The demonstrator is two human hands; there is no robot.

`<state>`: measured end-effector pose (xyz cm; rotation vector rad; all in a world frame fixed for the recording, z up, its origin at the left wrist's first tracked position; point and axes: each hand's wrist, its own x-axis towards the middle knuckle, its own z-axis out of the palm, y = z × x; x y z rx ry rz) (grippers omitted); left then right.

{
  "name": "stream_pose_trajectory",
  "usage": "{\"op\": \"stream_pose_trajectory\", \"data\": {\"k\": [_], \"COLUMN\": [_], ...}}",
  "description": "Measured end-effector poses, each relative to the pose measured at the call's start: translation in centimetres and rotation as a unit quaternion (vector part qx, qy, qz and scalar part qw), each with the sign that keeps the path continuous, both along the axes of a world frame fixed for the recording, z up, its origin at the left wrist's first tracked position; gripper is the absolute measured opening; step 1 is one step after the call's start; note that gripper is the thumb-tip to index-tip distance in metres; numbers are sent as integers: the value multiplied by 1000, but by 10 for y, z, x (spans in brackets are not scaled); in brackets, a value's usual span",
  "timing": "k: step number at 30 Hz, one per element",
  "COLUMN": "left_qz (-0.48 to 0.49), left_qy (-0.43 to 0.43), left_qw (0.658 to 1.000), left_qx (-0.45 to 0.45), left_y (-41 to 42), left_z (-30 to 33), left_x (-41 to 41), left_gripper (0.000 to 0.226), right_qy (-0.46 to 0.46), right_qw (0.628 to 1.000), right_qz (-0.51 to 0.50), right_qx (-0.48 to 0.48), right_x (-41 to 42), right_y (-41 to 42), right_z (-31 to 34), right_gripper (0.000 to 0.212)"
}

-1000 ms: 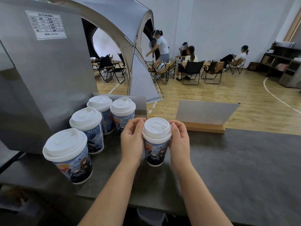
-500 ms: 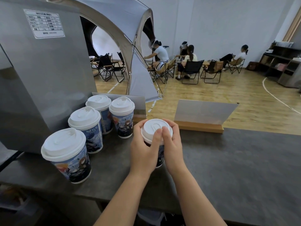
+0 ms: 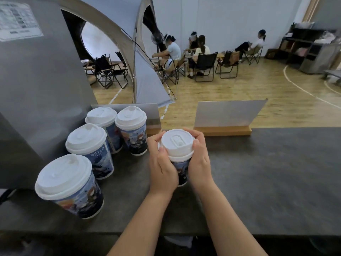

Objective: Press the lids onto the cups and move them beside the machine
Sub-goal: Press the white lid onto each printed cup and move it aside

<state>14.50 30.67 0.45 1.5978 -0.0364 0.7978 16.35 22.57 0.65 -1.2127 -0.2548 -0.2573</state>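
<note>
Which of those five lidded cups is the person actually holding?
The cup farthest right, apart from the machine. The left hand and right hand wrap around it; the other four stand untouched beside the machine.

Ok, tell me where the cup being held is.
Head view, centre: the cup sits between both hands on the counter, right of four lidded cups.

The machine (image 3: 36, 80) is cut off by the left & top edges, and its label (image 3: 19, 21) is too blurred to read. Both hands hide most of the held cup (image 3: 181, 169): only its lid (image 3: 177, 143) and a strip of print show. The left hand (image 3: 162, 163) covers the cup's left side, the right hand (image 3: 200, 157) the right. Of the 4 other cups, the rear-left cup (image 3: 103, 121) is partly hidden by its neighbours. People's (image 3: 184, 50) details at the back are too small to tell
</note>
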Motion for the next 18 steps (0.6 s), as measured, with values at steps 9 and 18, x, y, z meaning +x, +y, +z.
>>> {"op": "stream_pose_trajectory", "data": {"k": [9, 18], "left_qz": [7, -50], "left_qy": [-41, 9], "left_qw": [997, 987], "left_qx": [-66, -150], "left_y": [-10, -30], "left_z": [-11, -5], "left_x": [7, -18], "left_gripper": [34, 64], "right_qy": [-9, 65], "right_qw": [1000, 998], "right_qz": [-25, 3], "right_qx": [12, -17], "right_x": [1, -26], "right_y": [10, -16], "right_z": [-18, -9], "right_gripper": [51, 62]}}
